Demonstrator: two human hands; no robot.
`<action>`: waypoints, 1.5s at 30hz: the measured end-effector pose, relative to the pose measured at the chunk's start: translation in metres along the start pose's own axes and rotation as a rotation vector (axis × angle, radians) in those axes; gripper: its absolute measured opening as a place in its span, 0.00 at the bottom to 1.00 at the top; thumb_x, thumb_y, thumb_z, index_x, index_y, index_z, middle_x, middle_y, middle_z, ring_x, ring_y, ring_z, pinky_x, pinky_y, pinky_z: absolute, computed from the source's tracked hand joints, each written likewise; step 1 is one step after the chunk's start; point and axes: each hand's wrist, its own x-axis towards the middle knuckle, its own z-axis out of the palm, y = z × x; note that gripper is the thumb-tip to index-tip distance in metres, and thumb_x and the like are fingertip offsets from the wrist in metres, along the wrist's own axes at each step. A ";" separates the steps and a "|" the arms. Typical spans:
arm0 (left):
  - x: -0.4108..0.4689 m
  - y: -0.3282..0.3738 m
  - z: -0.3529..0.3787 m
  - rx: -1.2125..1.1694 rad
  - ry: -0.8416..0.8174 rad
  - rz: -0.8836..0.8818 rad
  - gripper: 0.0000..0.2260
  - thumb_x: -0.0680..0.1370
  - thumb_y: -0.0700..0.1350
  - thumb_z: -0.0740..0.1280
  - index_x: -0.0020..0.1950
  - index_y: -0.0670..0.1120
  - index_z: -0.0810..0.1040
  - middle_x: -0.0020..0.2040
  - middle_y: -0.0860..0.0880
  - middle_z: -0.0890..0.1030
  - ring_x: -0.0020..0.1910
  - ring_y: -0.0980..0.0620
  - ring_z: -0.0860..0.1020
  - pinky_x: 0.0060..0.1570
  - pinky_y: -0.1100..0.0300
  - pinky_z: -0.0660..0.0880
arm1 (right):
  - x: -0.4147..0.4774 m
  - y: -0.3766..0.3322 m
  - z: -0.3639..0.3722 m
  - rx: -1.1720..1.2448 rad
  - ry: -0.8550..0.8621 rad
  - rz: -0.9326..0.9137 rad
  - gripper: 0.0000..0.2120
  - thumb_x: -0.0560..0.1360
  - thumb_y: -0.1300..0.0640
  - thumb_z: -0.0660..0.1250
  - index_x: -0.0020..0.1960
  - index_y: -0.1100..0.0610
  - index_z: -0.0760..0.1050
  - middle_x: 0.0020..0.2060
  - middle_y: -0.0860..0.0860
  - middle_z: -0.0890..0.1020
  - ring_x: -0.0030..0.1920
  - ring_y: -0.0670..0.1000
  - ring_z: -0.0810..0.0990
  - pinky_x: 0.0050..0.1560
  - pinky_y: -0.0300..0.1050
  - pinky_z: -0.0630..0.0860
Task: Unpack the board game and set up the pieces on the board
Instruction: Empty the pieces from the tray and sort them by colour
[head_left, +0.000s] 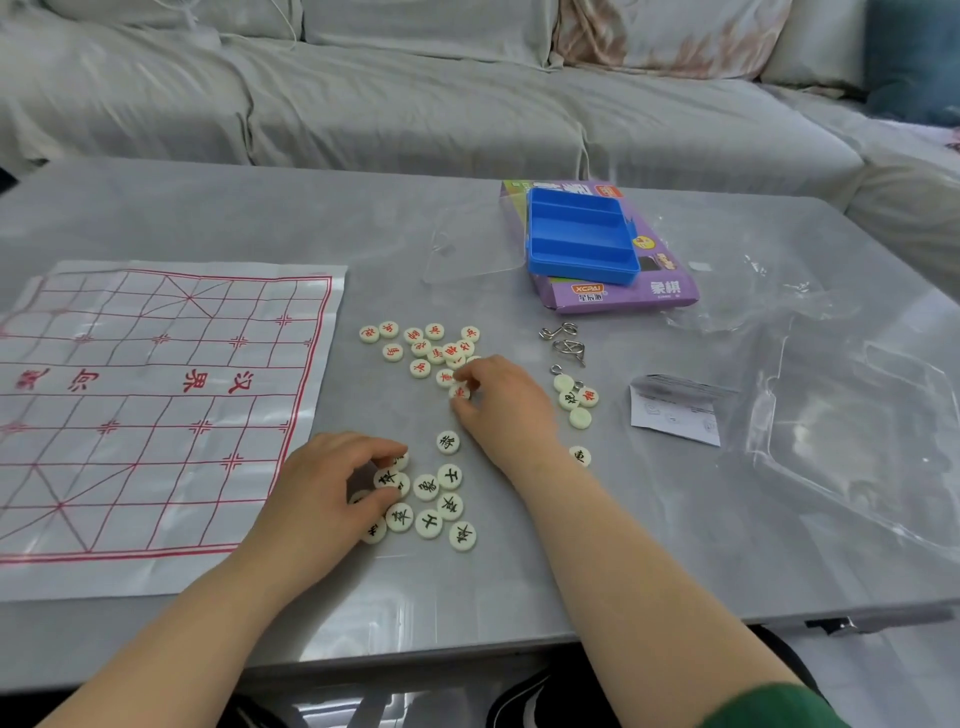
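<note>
The purple cardboard box (670, 292) at one o'clock reads XCPAI, and the blue plastic tray (582, 271) sits on it. My left grip (322, 493) pinches a black-lettered white disc (387, 478) at six o'clock. My right grip (506, 408) pinches a red-lettered white disc (460, 391) at the centre of the grey desk (260, 208). The red-lined plastic board sheet (156, 405) lies at nine o'clock.

We look from head height, forward and down across the grey table (208, 208), wide-angled and close enough that the left hand (332, 483) and right hand (504, 405) sit mid-frame; the sofa (415, 104) fills the far top
</note>
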 end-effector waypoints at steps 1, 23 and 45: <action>0.000 -0.001 -0.001 -0.007 -0.005 0.001 0.13 0.71 0.43 0.72 0.54 0.50 0.79 0.44 0.67 0.70 0.47 0.60 0.69 0.48 0.78 0.60 | 0.001 0.001 0.000 0.006 0.010 0.011 0.15 0.76 0.54 0.61 0.61 0.54 0.72 0.58 0.51 0.74 0.60 0.51 0.70 0.55 0.42 0.67; 0.066 0.093 0.088 0.257 -0.104 0.275 0.13 0.75 0.54 0.63 0.57 0.52 0.75 0.56 0.52 0.74 0.58 0.50 0.68 0.53 0.59 0.59 | -0.040 0.085 -0.039 0.049 0.132 0.196 0.10 0.72 0.55 0.67 0.50 0.59 0.76 0.49 0.53 0.76 0.52 0.52 0.74 0.48 0.40 0.65; -0.002 -0.003 -0.003 0.002 0.075 -0.067 0.22 0.59 0.64 0.60 0.43 0.53 0.79 0.42 0.65 0.72 0.47 0.56 0.71 0.47 0.65 0.63 | -0.059 0.037 -0.032 0.194 -0.079 0.203 0.11 0.78 0.56 0.58 0.57 0.52 0.76 0.42 0.43 0.73 0.43 0.44 0.69 0.41 0.34 0.62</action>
